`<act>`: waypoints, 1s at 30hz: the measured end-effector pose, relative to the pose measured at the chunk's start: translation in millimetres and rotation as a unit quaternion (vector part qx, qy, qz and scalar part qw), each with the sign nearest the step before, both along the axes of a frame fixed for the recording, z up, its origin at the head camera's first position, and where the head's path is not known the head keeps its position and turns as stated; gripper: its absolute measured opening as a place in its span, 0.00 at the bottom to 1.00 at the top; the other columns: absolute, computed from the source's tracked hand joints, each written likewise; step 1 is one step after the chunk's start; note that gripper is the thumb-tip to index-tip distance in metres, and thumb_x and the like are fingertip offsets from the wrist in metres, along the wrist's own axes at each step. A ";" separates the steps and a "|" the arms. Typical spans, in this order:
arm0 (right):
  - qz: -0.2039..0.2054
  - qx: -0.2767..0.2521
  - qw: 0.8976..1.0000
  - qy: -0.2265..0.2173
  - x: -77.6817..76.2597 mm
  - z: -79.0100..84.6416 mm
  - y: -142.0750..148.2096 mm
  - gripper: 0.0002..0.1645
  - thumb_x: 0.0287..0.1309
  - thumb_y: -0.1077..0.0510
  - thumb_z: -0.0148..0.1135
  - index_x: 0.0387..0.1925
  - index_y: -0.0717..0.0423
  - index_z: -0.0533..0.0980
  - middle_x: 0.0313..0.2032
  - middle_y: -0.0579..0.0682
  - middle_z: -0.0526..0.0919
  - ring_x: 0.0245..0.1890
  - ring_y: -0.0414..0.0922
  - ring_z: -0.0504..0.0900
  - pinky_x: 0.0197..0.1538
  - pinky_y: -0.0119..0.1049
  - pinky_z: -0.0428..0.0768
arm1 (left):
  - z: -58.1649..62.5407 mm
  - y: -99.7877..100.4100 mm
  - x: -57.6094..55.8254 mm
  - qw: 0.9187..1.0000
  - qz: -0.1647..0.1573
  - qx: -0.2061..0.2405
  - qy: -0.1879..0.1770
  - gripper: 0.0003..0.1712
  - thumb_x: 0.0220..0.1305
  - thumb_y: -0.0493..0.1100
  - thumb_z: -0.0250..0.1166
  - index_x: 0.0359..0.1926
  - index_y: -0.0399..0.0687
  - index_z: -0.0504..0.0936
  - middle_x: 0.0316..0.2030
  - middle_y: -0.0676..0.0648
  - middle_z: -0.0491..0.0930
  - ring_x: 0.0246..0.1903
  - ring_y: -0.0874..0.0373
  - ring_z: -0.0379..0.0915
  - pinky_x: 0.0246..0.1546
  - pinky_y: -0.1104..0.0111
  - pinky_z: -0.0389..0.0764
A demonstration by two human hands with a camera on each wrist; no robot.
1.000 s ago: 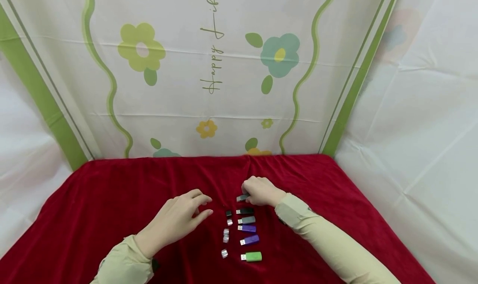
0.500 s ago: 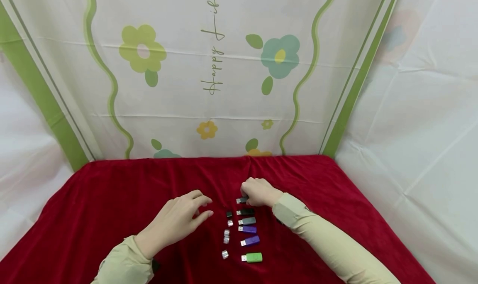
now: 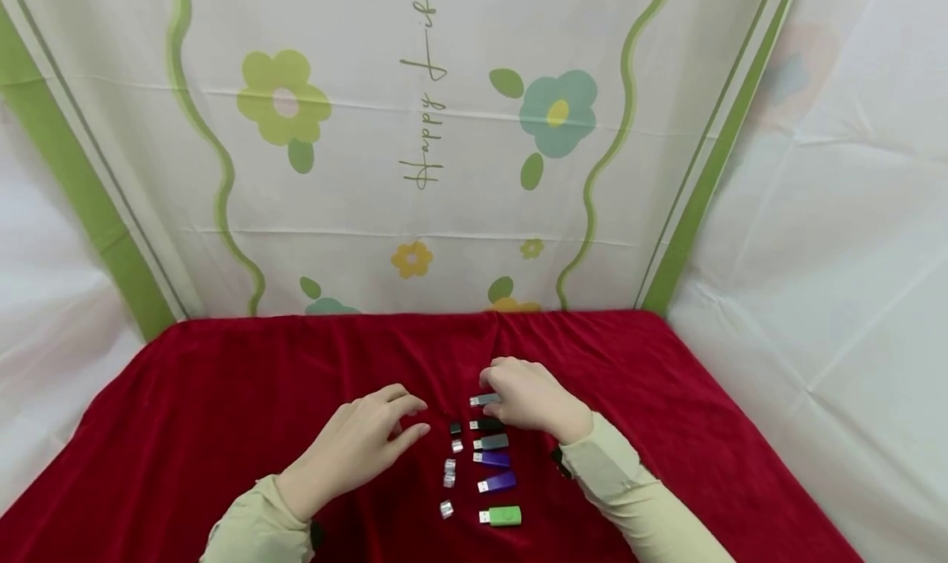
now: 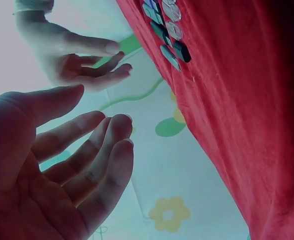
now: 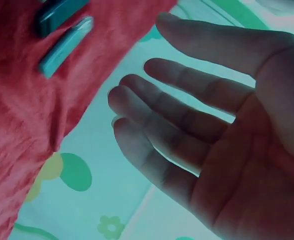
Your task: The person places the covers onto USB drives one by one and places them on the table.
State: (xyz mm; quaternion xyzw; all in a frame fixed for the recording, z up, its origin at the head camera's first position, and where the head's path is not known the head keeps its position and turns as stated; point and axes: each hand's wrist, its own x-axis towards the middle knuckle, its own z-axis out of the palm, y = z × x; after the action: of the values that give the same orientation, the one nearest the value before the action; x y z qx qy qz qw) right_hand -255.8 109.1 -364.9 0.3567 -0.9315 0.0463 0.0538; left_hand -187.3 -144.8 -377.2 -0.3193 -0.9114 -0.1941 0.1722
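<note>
A column of USB flash drives lies on the red cloth in the head view. From far to near come a grey flash drive [image 3: 483, 399], a black one, another grey one, two purple flash drives [image 3: 498, 482] and a green flash drive [image 3: 505, 516]. My right hand [image 3: 529, 394] hovers by the farthest grey drive; the right wrist view shows its fingers loosely extended, apart from that grey drive [image 5: 66, 47]. My left hand [image 3: 363, 435] hangs left of the caps, fingers relaxed and holding nothing, as the left wrist view confirms.
Left of the drives stand a black cap [image 3: 455, 429] and several clear caps [image 3: 446, 509] in a rough column. Red cloth [image 3: 244, 398] covers the table. A white curtain [image 3: 355, 151] with printed flowers hangs behind it, and white sheets flank both sides.
My right hand has let go of the farthest grey flash drive, its fingers opening and the hand shifting slightly right. The left hand has barely moved.
</note>
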 end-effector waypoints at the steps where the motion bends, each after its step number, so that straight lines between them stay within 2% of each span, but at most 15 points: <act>1: 0.003 -0.008 1.000 -0.003 2.6 1.4 0.3 0.12 0.51 0.56 0.75 0.38 0.53 0.84 0.35 0.45 0.80 0.31 0.40 0.77 0.29 0.33 0.76 | -0.5 0.6 -0.3 1.000 0.000 0.002 0.000 0.12 0.60 0.46 0.73 0.43 0.47 0.85 0.36 0.56 0.77 0.24 0.71 0.73 0.21 0.76 0.73; 4: 0.005 -0.020 1.000 -0.012 6.5 1.4 1.7 0.11 0.52 0.56 0.74 0.37 0.54 0.84 0.34 0.46 0.81 0.31 0.40 0.77 0.30 0.34 0.77 | -1.7 1.9 -0.9 1.000 0.000 0.004 -0.003 0.13 0.60 0.46 0.72 0.44 0.47 0.85 0.36 0.55 0.78 0.24 0.71 0.72 0.21 0.75 0.74; 9: 0.014 -0.027 0.999 -0.020 4.0 -8.4 4.4 0.10 0.52 0.58 0.74 0.37 0.55 0.85 0.36 0.47 0.81 0.32 0.40 0.77 0.32 0.35 0.78 | -3.1 1.4 -1.6 1.000 0.004 0.001 -0.011 0.13 0.61 0.46 0.72 0.44 0.48 0.85 0.36 0.54 0.78 0.24 0.70 0.73 0.21 0.75 0.73; 15: 0.045 0.000 0.999 0.001 -5.2 -19.2 4.8 0.04 0.50 0.60 0.73 0.29 0.51 0.83 0.28 0.42 0.77 0.28 0.39 0.74 0.29 0.33 0.75 | -4.0 -0.1 -1.4 1.000 0.005 -0.001 -0.020 0.13 0.61 0.46 0.71 0.44 0.47 0.85 0.36 0.55 0.78 0.24 0.72 0.72 0.21 0.75 0.73; 22: 0.084 0.040 0.996 0.009 -16.0 -28.1 1.0 0.15 0.47 0.60 0.74 0.17 0.46 0.74 0.21 0.38 0.69 0.21 0.36 0.66 0.23 0.29 0.69 | -6.3 -1.5 -1.0 1.000 0.006 -0.006 -0.018 0.11 0.61 0.47 0.72 0.42 0.48 0.85 0.35 0.56 0.77 0.24 0.73 0.71 0.21 0.75 0.73; 30: 0.084 0.070 0.994 0.014 -18.6 -32.9 -1.0 0.22 0.44 0.62 0.74 0.13 0.45 0.68 0.19 0.38 0.68 0.19 0.36 0.64 0.22 0.30 0.68 | -4.0 -0.3 -0.5 1.000 0.001 -0.004 -0.020 0.10 0.60 0.46 0.72 0.42 0.49 0.85 0.35 0.56 0.77 0.24 0.72 0.71 0.22 0.74 0.74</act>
State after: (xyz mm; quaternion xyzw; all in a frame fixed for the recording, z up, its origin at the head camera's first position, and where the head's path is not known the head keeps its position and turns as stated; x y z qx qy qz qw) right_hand -274.4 108.1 -397.8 0.4368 -0.8986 -0.0200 0.0374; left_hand -187.7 -145.1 -381.2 -0.3153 -0.9156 -0.1970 0.1529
